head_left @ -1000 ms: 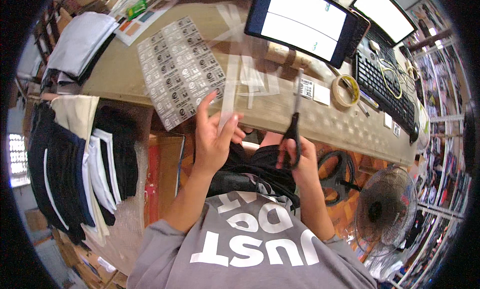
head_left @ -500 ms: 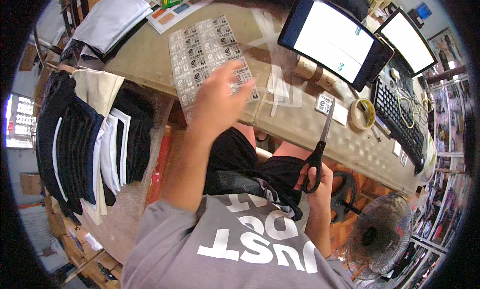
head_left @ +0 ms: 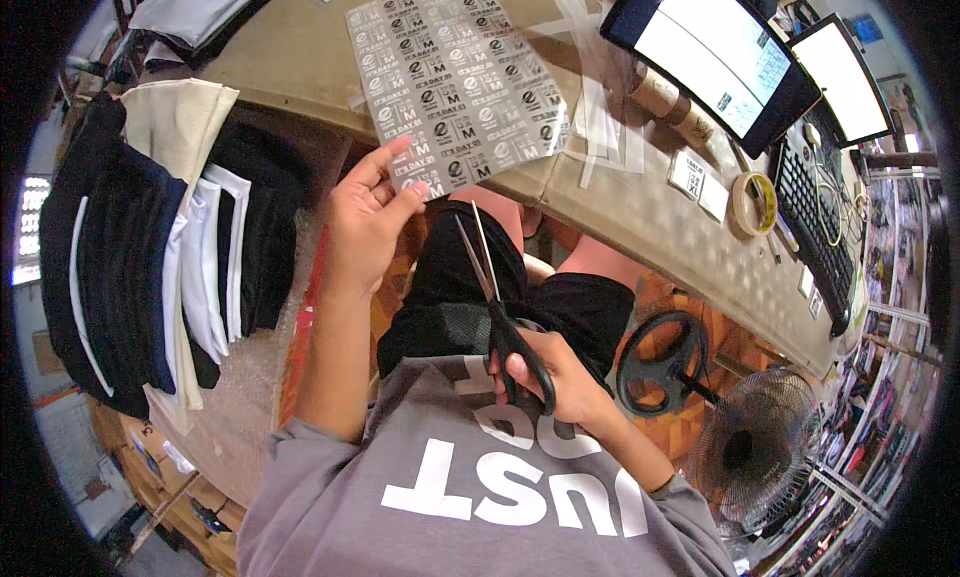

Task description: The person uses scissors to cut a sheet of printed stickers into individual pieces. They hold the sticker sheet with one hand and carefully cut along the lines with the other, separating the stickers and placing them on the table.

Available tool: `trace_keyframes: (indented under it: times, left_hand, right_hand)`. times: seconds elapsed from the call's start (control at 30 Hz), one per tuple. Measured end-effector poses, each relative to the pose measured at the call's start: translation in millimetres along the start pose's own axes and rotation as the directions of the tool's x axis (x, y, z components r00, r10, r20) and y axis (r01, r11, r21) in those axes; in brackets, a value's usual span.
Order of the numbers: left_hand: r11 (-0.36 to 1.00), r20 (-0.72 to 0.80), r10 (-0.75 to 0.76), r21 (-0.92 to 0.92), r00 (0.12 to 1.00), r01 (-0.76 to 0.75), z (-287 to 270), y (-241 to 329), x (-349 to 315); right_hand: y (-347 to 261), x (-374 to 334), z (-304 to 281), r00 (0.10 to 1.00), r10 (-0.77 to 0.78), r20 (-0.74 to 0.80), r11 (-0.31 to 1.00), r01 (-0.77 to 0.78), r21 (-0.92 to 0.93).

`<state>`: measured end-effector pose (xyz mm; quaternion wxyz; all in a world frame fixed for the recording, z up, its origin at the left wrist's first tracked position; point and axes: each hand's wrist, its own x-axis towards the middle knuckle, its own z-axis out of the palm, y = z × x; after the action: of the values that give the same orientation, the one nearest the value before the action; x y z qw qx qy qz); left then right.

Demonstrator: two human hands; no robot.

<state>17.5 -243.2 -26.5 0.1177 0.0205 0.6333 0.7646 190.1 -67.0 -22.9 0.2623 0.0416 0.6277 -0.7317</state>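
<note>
Left hand [head_left: 370, 217]: thumb and index finger nearly together, gripping the near left corner of a printed sheet [head_left: 455, 87], the remaining fingers curled. The sheet, pale grey with rows of dark and white label designs, extends forward and to the right from this grip, across the front edge of the table [head_left: 290, 47].

Right hand [head_left: 555, 372]: closer to the body than the left, fingers curled about the black handles of a pair of scissors [head_left: 498, 317]. The blades are slightly parted and point forward, their tips just short of the sheet's near edge.

Beyond the sheet, forward and to the right of the left hand, lie clear strips [head_left: 597, 112]. Farther right, ahead of the right hand, are a brown tube [head_left: 670, 105], small white labels [head_left: 687, 172] and a yellowish tape roll [head_left: 740, 201]. To the left of the left hand hangs a row of folded garments [head_left: 150, 247]; to the right of the right hand stands a fan [head_left: 755, 442].
</note>
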Motion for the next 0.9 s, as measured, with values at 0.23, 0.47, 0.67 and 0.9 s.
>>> trace_keyframes:
  times: [0.23, 0.47, 0.67, 0.9]
  left_hand:
    - [0.999, 0.08, -0.046, -0.015, 0.996, 0.047, 2.8, -2.9, -17.9]
    - [0.993, 0.109, -0.095, -0.066, 0.989, 0.103, -2.7, -0.3, -21.7]
    - [0.993, 0.092, -0.084, -0.079, 0.992, 0.092, -3.7, -3.6, -21.6]
    - [0.995, 0.108, -0.067, -0.068, 0.992, 0.075, -2.9, -1.9, -22.1]
  right_hand:
    - [-23.2, 18.5, 10.5, 0.993, 0.082, -0.085, 0.995, -0.076, 0.064]
    - [-28.0, 36.5, 13.6, 0.986, 0.123, -0.113, 0.989, -0.112, 0.095]
    - [-23.3, 39.9, 14.7, 0.986, 0.116, -0.12, 0.99, -0.106, 0.091]
    - [-19.0, 36.1, 16.6, 0.979, 0.134, -0.152, 0.988, -0.12, 0.094]
